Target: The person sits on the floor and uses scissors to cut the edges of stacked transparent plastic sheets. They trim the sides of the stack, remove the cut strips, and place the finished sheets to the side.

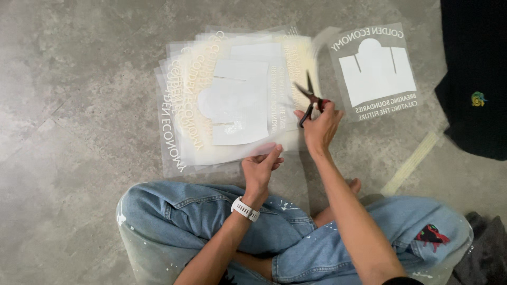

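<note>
grey concrete floor under me; my right hand grips red-handled scissors, blades apart, over a fanned stack of clear transfer sheets. my left hand pinches the stack's near edge. one cut sheet lies apart.

Wide open grey floor out left, but crowded ahead by fanned film sheets, single sheet and dark garment right.

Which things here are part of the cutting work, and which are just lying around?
In use:
- scissors in right hand
- transparent sheet held by left hand
- stack of printed sheets

Lying about:
- single printed sheet
- black garment
- pale strip
- grey cloth
</note>
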